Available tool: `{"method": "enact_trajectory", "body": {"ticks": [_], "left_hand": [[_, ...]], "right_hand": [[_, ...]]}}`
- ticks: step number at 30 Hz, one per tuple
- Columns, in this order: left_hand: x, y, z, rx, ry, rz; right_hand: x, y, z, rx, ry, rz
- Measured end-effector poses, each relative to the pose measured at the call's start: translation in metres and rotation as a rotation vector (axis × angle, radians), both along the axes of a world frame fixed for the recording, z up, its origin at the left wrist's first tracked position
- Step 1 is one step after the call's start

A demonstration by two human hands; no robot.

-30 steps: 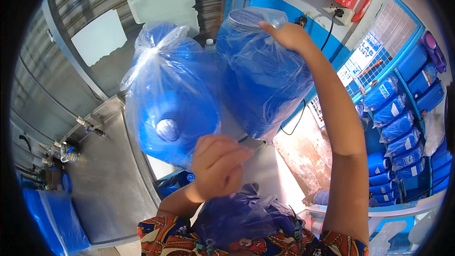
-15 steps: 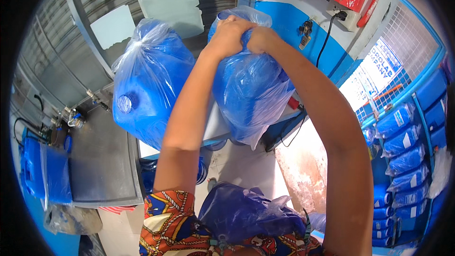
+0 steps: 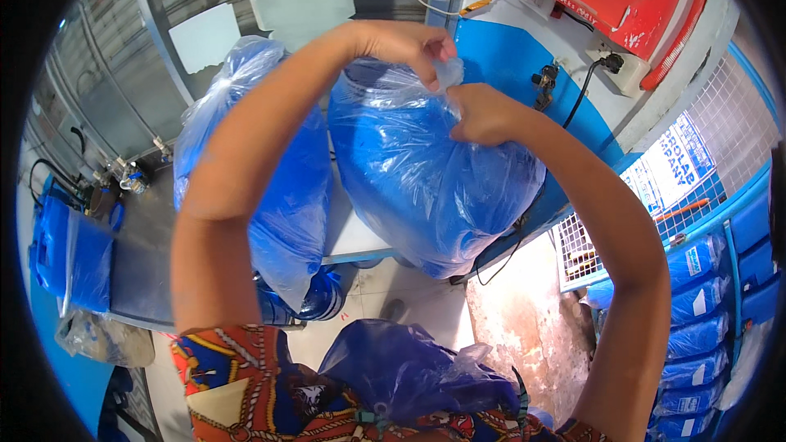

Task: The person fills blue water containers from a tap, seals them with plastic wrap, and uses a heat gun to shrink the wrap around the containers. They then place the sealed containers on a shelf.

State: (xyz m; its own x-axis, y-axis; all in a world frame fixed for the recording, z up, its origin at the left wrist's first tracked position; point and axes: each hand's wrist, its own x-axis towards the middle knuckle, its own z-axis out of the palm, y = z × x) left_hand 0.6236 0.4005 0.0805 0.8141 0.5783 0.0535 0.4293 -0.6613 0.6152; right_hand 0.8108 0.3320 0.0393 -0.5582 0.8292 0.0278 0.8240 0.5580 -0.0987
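left hand [image 3: 399,42] pinching bunched top of clear bag [image 3: 438,184]; right hand [image 3: 491,113], nearer blue container [image 3: 385,143] inside, pinching just below, container bulging beneath both.

Left of the blue-and-white painted wall [image 3: 495,53] stands a grey slatted metal shutter [image 3: 401,4]; right, blue-framed wire mesh [image 3: 733,127]; below, worn sunlit floor [image 3: 524,315].

We see one large, rounded blue container [image 3: 401,155] inside a clear plastic bag [image 3: 434,255]. The film clings to it in shiny creases and gathers at the top into a pale, crumpled tuft [image 3: 449,75]. We find it on the white table [image 3: 350,233], its near end covering a stretch of the front edge; whether it stands or lies, we cannot tell.
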Motion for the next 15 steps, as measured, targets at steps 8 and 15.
{"method": "enact_trajectory", "body": {"ticks": [8,15], "left_hand": [[0.019,-0.018,-0.031,0.640,0.325,-0.145],[0.023,-0.022,-0.054,0.718,-0.015,-0.139]], "right_hand": [[-0.007,-0.016,0.014,-0.098,-0.026,-0.218],[-0.013,-0.020,0.014,-0.118,-0.072,-0.147]]}}
